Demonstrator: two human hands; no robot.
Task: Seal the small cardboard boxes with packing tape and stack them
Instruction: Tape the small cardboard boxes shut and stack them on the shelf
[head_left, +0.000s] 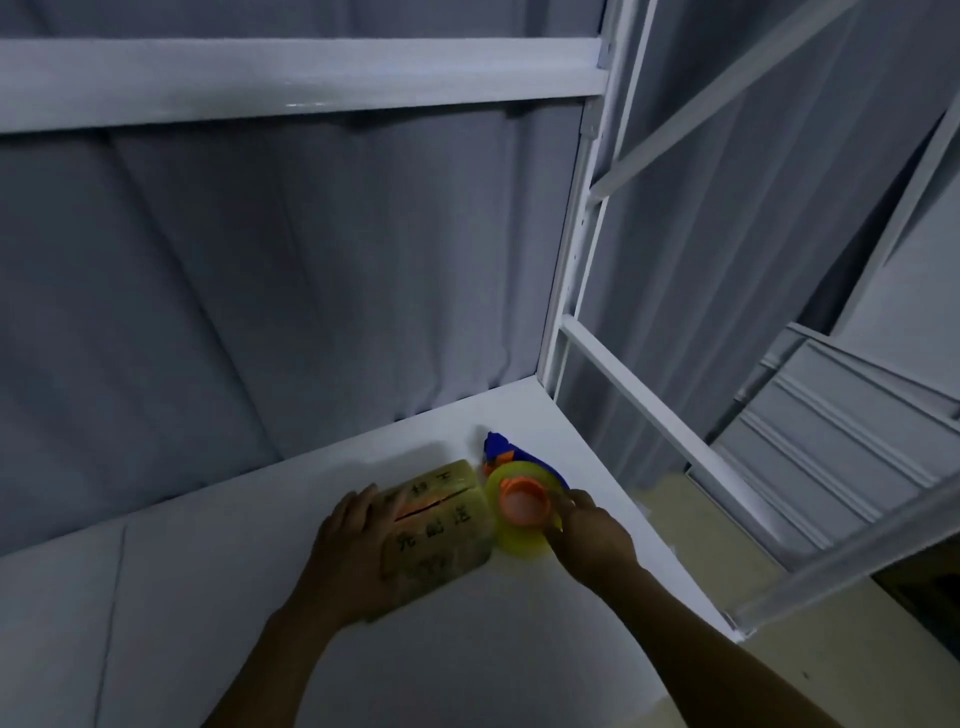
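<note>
I see the white table (208, 597) carrying the cardboard box (441, 525). Its untaped top seam, a dark slit between printed flaps, runs straight toward the tape dispenser (519, 512) touching the box's right side. My right hand (592, 535) clamps the dispenser. My left hand (353, 540) lies flat-fingered on the box's left.

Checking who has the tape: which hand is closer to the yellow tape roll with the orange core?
Right. The right hand touches the yellow tape roll at its right edge; the left hand rests on the brown cardboard box, left of the roll.
</note>
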